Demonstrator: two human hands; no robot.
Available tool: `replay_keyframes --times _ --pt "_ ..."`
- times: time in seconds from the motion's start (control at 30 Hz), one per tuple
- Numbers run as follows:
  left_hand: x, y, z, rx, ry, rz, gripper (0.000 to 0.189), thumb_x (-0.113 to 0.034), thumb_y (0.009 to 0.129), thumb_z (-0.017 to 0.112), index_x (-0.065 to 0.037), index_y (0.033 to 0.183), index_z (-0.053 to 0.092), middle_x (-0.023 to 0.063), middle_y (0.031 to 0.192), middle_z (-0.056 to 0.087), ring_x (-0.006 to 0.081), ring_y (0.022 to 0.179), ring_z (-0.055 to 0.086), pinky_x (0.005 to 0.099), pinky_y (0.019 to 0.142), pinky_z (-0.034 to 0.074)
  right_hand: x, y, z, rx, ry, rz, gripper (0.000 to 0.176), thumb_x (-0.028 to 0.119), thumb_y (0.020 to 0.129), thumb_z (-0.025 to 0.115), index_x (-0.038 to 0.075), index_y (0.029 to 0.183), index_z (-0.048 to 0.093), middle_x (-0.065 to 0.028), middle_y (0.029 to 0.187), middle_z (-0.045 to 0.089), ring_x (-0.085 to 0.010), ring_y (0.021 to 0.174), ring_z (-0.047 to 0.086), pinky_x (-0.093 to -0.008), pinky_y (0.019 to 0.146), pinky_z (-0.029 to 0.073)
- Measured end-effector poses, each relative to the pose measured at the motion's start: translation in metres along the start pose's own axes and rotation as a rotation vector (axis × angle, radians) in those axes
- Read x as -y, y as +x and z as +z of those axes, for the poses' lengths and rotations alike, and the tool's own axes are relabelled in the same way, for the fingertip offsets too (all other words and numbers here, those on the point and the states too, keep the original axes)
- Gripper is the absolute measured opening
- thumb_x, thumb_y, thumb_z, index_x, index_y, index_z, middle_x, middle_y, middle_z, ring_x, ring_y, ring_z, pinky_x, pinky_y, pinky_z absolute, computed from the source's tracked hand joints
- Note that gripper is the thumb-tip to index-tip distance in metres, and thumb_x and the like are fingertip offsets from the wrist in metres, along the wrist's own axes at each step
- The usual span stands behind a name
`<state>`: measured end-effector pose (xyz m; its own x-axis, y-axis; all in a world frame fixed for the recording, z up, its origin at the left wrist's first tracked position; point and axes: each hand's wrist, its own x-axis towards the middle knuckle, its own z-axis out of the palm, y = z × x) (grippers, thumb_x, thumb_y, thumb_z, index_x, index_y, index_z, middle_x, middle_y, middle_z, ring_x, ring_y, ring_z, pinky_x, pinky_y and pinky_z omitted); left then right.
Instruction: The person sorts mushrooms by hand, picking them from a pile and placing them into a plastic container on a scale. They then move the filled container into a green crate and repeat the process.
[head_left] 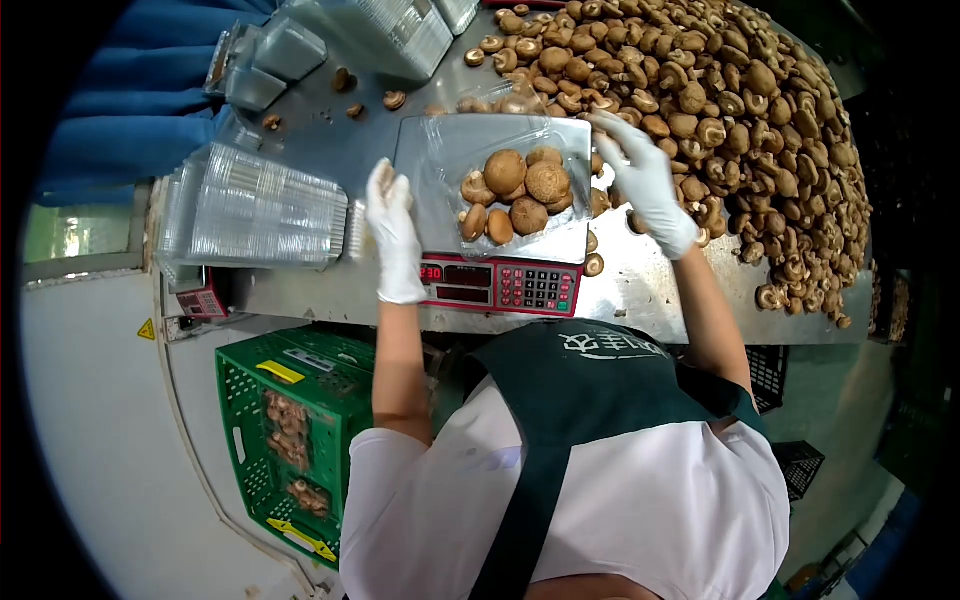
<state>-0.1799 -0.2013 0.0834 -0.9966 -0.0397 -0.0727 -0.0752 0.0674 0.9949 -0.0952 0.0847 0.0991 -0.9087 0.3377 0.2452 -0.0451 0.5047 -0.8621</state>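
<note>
A clear plastic tray (447,190) with several brown shiitake mushrooms (506,172) in it sits on the metal plate of a red digital scale (572,290). The tray's clear lid is folded back behind it. My left hand (397,235), in a white glove, is at the left edge of the scale with its fingers stretched out and nothing in them. My right hand (645,178), also gloved, is just right of the scale beside the mushroom pile (740,120). Its fingers are apart, with no mushroom visible between them.
Stacked clear trays (265,210) stand left of the scale, and more stacks (400,35) are behind. A few loose mushrooms (394,100) lie on the metal table (640,300). Below, a green crate (235,440) holds packed mushrooms. A blue curtain (130,100) hangs at left.
</note>
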Motion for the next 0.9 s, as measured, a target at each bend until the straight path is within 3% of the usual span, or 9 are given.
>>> replay_keyframes --times 0.03,0.17,0.3,0.43,0.5,0.53,0.63,0.83,0.9 --pt "-0.002 0.01 -0.006 -0.023 0.007 -0.021 0.05 -0.022 0.092 0.053 -0.004 0.137 0.041 0.0199 0.139 0.042 0.0269 0.126 0.042 0.0385 0.104 0.034 -0.023 -0.008 -0.012 -0.049 -0.125 0.033 0.032 0.02 0.089 0.059 0.008 0.118 0.062 -0.0144 0.118 0.063 -0.0243 0.106 0.062 -0.0305 0.09 0.049" --pt "-0.004 0.056 -0.016 0.018 -0.082 -0.069 0.049 -0.021 0.089 0.059 -0.005 0.133 0.047 0.0171 0.136 0.045 0.0265 0.123 0.045 0.0404 0.1 0.037 -0.081 -0.055 -0.048 -0.086 -0.344 0.138 0.031 0.019 0.088 0.06 0.009 0.117 0.063 -0.0158 0.11 0.065 -0.0269 0.102 0.063 -0.0328 0.086 0.049" --pt "-0.01 0.081 -0.001 0.044 -0.108 -0.107 0.049 -0.021 0.087 0.062 -0.006 0.132 0.049 0.0154 0.134 0.047 0.0266 0.122 0.047 0.0402 0.099 0.038 -0.108 -0.093 -0.058 -0.013 -0.263 0.387 0.031 0.02 0.087 0.062 0.007 0.116 0.063 -0.0171 0.108 0.066 -0.0265 0.1 0.065 -0.0331 0.086 0.05" --pt "-0.003 0.097 0.026 0.111 -0.067 -0.184 0.048 -0.019 0.088 0.063 -0.006 0.131 0.049 0.01 0.127 0.053 0.0233 0.114 0.052 0.0359 0.092 0.042 -0.107 -0.102 -0.059 0.016 -0.168 0.449 0.032 0.019 0.087 0.062 0.005 0.116 0.063 -0.0174 0.107 0.067 -0.0245 0.1 0.065 -0.0335 0.083 0.051" --pt "-0.002 0.098 0.034 0.117 -0.076 -0.235 0.045 -0.021 0.088 0.062 -0.008 0.13 0.051 0.0072 0.122 0.057 0.0185 0.107 0.054 0.0343 0.09 0.042 -0.105 -0.104 -0.054 0.009 -0.214 0.399 0.034 0.021 0.085 0.065 0.004 0.114 0.063 -0.0178 0.102 0.068 -0.0244 0.095 0.066 -0.0337 0.079 0.052" --pt "-0.001 0.098 0.035 0.125 -0.079 -0.232 0.045 -0.021 0.088 0.062 -0.008 0.13 0.051 0.0072 0.122 0.057 0.0185 0.107 0.054 0.0343 0.09 0.042 -0.101 -0.101 -0.052 0.047 -0.397 0.375 0.038 0.022 0.081 0.069 0.002 0.112 0.063 -0.0192 0.096 0.068 -0.0273 0.086 0.067 -0.0353 0.078 0.052" --pt "0.002 0.092 0.038 0.126 -0.049 -0.169 0.039 -0.021 0.092 0.057 -0.008 0.128 0.052 0.0056 0.114 0.062 0.0132 0.095 0.055 0.0315 0.086 0.043 -0.109 -0.105 -0.04 0.106 -0.77 -0.011 0.05 0.02 0.072 0.073 0.005 0.118 0.059 -0.0115 0.113 0.063 -0.0326 0.1 0.056 -0.0382 0.087 0.047" --pt "0.005 0.078 0.031 0.124 -0.075 -0.198 0.044 -0.021 0.092 0.057 -0.009 0.133 0.048 0.0059 0.126 0.055 0.018 0.11 0.053 0.0318 0.089 0.043 -0.126 -0.099 -0.025 -0.029 -0.942 0.012 0.05 0.016 0.065 0.072 0.007 0.112 0.059 -0.0078 0.112 0.059 -0.0294 0.094 0.051 -0.0385 0.079 0.045" --pt "0.004 0.072 0.027 0.113 -0.059 -0.205 0.047 -0.02 0.089 0.062 -0.009 0.133 0.049 0.0074 0.131 0.051 0.0191 0.117 0.051 0.0336 0.096 0.04 -0.135 -0.101 -0.024 -0.061 -1.005 -0.093 0.047 0.017 0.066 0.071 0.007 0.11 0.06 -0.0073 0.112 0.059 -0.0291 0.094 0.051 -0.0387 0.078 0.044"
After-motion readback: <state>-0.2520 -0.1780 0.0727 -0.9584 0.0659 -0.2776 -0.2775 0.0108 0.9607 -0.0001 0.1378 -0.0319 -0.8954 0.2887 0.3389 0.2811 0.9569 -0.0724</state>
